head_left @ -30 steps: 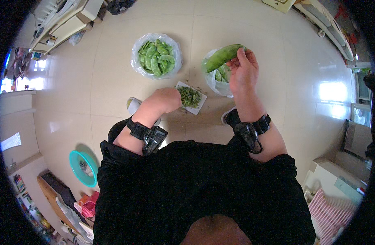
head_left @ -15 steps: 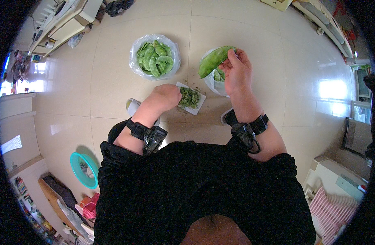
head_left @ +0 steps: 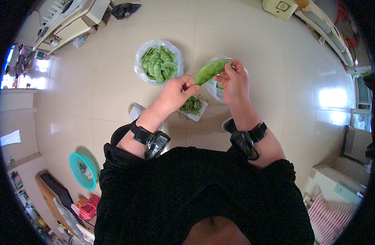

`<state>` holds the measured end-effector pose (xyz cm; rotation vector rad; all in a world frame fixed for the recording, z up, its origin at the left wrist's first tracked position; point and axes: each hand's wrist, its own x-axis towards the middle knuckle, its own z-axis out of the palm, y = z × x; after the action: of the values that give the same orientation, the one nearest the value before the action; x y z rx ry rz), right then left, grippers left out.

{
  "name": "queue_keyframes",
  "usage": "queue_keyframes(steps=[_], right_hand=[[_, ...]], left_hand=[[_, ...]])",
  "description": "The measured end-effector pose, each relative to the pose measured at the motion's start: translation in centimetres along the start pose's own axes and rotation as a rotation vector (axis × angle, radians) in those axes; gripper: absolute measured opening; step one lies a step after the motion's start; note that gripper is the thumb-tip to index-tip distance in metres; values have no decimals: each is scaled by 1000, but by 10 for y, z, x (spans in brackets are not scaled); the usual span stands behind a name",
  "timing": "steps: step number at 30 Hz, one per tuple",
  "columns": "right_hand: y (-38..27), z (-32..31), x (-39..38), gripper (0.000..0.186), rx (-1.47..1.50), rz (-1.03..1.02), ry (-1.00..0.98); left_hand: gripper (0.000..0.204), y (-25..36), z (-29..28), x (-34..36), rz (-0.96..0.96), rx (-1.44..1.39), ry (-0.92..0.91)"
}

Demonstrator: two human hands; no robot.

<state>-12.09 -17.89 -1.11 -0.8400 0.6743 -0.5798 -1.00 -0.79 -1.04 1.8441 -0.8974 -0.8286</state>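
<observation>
A large flat green bean pod (head_left: 207, 72) is held between my two hands, tilted up to the right. My right hand (head_left: 236, 83) pinches its upper end, while my left hand (head_left: 176, 90) has thumb and fingers closed at its lower tip. Beyond them on the floor, a clear plastic bag (head_left: 139, 65) is heaped with similar pods. Another plastic bag (head_left: 220, 93) with pods sits partly hidden behind my right hand. Below the pod, a small heap of green trimmings (head_left: 191, 107) lies on a white sheet (head_left: 197, 117), partly covered by my left hand.
A turquoise basin (head_left: 75, 165) stands at lower left, near pink items (head_left: 87, 206). Furniture (head_left: 65, 32) lines the upper left, with a dark bag (head_left: 124, 10) on the tiles. A pale box (head_left: 279, 8) is at upper right. My slippered foot (head_left: 136, 110) is left of the trimmings.
My left hand has risen from beside the trimmings and moved right, meeting the pod's lower tip. My right hand, holding the pod, has come slightly down in the picture.
</observation>
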Motion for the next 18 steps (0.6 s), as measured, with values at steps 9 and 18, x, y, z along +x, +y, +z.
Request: queue_keyframes(steps=[9, 18], right_hand=[[-4, 12, -14, 41, -1441, -967, -249], [-8, 19, -18, 13, -1518, -953, -374]], left_hand=[[15, 7, -6, -2, 385, 446, 290], [11, 12, -10, -5, 353, 428, 288]])
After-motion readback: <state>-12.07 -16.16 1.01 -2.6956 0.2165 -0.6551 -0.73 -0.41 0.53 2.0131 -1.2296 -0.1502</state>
